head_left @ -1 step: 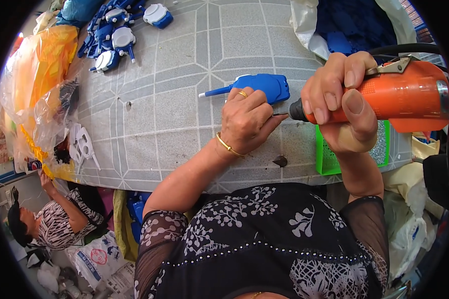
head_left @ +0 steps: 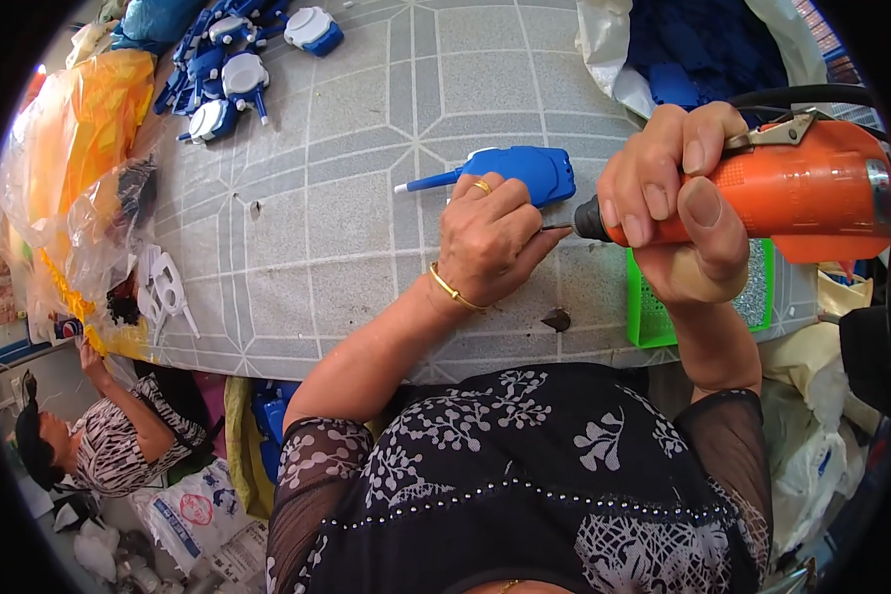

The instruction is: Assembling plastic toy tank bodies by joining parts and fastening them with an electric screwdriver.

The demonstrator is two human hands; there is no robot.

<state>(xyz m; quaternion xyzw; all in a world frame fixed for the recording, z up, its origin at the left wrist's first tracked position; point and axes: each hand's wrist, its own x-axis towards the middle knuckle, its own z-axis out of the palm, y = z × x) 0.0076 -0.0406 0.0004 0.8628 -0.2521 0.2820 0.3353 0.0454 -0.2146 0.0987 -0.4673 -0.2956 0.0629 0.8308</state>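
Observation:
My right hand (head_left: 678, 203) is wrapped round the body of an orange electric screwdriver (head_left: 802, 188), its black nose and thin bit turned to the left. By the bit's tip, my left hand (head_left: 490, 238) has thumb and forefinger pressed together; whatever is between them is too small to make out. Just beyond the left hand lies a blue plastic casing (head_left: 537, 176) with a rod-like, white-tipped stem sticking out to the left. The left fingers cover part of its near edge, and I cannot tell whether they touch it.
A green tray (head_left: 649, 322) of small silvery pieces sits under my right wrist. Blue-and-white assembled units (head_left: 246, 77) are heaped far left. A white sack (head_left: 604, 40) of blue parts stands far right. White plastic parts (head_left: 163, 292) lie near another person (head_left: 119, 426) at left.

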